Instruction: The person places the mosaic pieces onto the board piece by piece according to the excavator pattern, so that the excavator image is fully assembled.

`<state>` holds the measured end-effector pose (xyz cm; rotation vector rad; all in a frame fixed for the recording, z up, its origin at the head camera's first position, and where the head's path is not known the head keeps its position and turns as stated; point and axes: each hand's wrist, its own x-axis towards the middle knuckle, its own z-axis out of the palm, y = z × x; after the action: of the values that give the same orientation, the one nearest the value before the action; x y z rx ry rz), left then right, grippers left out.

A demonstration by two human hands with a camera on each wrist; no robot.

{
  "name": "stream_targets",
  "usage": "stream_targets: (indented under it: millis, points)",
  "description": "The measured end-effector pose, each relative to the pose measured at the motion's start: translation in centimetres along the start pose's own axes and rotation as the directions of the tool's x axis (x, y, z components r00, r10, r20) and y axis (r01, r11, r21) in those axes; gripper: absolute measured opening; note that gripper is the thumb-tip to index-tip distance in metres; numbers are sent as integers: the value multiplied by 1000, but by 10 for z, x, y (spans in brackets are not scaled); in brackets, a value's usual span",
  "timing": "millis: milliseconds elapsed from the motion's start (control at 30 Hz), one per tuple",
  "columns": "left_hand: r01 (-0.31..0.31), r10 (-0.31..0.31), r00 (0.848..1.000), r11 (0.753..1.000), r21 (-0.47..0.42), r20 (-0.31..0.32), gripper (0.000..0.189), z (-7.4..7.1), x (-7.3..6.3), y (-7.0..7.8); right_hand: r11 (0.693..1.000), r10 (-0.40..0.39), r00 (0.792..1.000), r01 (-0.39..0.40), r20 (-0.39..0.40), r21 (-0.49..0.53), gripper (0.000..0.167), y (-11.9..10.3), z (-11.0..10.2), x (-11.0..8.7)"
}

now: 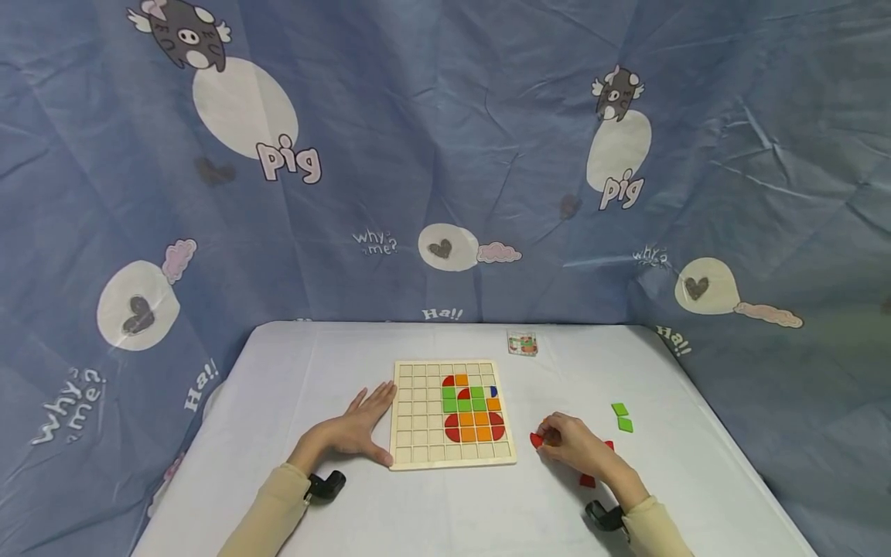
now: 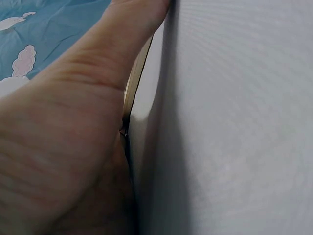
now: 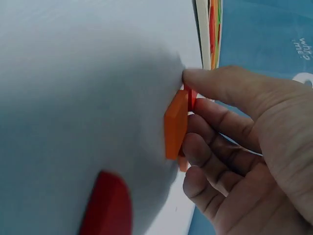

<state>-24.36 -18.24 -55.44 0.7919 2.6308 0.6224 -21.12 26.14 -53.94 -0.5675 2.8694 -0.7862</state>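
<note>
My left hand (image 1: pixel 356 430) lies beside the wooden grid board (image 1: pixel 418 454), fingers spread, its fingertips and thumb touching the board's left edge. On the board, red, orange, green and blue tiles fill squares right of centre. To the right of the board, my right hand (image 1: pixel 572 442) pinches a red tile (image 3: pixel 191 101) between thumb and index finger. Right by the fingers is an orange tile (image 3: pixel 176 126), and a second orange piece is partly hidden behind it. Nearer the right wrist camera lies another red tile (image 3: pixel 106 205).
Two green tiles (image 1: pixel 626 425) lie farther right on the white table (image 1: pixel 348 510). Below the right forearm sits a red tile (image 1: pixel 588 481), with another red piece (image 1: pixel 609 445) partly covered. A small pattern card (image 1: pixel 523 343) is behind the board. Blue patterned cloth (image 1: pixel 376 155) hangs at the back.
</note>
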Motion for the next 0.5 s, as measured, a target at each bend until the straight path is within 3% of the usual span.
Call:
stream_targets:
  millis: [500]
  points:
    - [-1,1,1000,1000,-1,-2,137,-1,-1,3,996,63,998,-64,11,65,17,4,-7,2]
